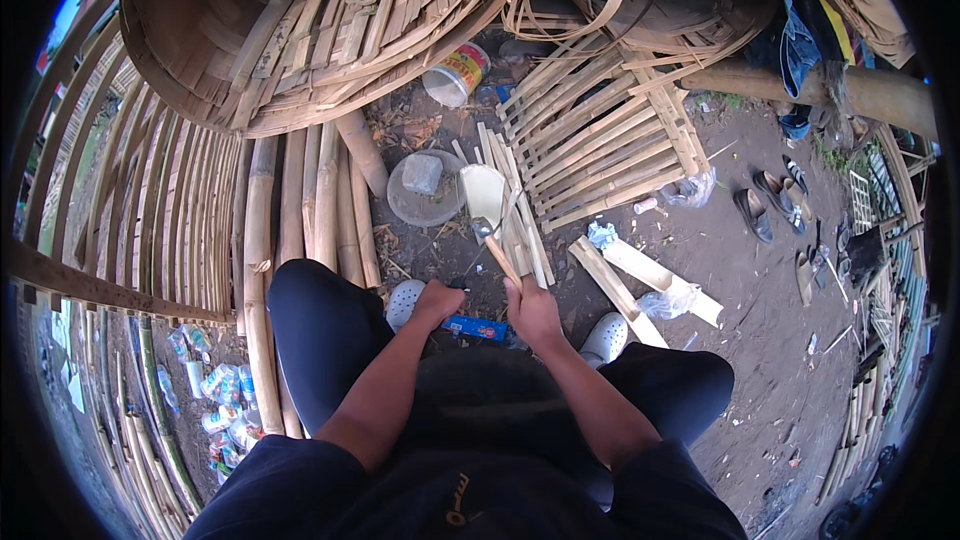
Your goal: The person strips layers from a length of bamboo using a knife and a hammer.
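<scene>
Nearest the camera is the person's dark shirt (400, 500), at 6 o'clock. Beyond it, the right grip (535, 315) is closed round the wooden handle (505, 263) of one metal-headed tool (484, 228), which sits mid-picture, its head toward 11 o'clock. The tool should be stiff and head-heavy — the wood looks dry, not slippery, and is best held well back from the metal. The left grip (438, 304), at 9 o'clock from the right, is curled; how tightly, and on what, I cannot tell. Between them, slightly lower, lies one blue packet (475, 328), with two white clogs (605, 338) flanking it. Farther out: two split bamboo lengths (665, 280) toward 3 o'clock, one slatted panel (600, 145) at 1, one translucent disc (447, 202) bearing one grey block (422, 174) near 11, one bucket (458, 75) near 12 and — at 8 — plastic bottles (230, 385) too jumbled to count.
</scene>
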The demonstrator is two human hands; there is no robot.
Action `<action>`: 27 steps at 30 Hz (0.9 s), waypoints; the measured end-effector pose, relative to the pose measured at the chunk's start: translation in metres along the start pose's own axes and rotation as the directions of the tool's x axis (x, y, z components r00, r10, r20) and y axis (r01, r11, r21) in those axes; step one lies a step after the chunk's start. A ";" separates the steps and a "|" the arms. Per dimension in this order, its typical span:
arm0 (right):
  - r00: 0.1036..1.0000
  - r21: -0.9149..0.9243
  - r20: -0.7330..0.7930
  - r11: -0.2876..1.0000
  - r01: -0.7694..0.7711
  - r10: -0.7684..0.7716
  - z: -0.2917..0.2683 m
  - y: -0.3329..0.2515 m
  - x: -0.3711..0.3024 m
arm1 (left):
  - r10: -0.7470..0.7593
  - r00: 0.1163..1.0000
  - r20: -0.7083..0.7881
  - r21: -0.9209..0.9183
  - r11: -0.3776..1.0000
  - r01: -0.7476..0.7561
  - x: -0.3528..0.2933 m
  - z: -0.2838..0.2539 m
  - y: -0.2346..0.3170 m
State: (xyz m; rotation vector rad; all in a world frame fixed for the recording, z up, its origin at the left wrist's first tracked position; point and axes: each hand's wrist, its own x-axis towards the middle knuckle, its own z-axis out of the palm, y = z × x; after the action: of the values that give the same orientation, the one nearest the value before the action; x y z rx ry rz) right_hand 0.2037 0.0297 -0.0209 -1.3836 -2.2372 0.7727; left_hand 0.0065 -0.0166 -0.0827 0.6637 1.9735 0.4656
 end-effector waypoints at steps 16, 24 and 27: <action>0.994 0.058 -0.078 0.996 -0.075 0.079 0.017 0.027 -0.010 | -0.040 0.997 0.063 0.127 0.991 0.032 -0.010 0.000 0.017; 0.968 0.249 -0.249 0.967 0.048 0.016 0.011 0.009 -0.006 | -0.024 0.998 0.052 0.040 0.999 0.022 0.008 0.004 -0.002; 0.971 -0.043 -0.002 0.970 -0.238 0.238 0.025 0.046 -0.014 | -0.016 0.998 0.064 0.005 1.000 0.016 0.003 0.011 0.005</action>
State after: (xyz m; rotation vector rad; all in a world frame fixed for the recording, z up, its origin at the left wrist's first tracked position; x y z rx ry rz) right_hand 0.2267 0.0273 -0.0700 -1.6943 -2.1255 0.8078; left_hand 0.0166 -0.0107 -0.0867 0.6575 1.9182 0.4255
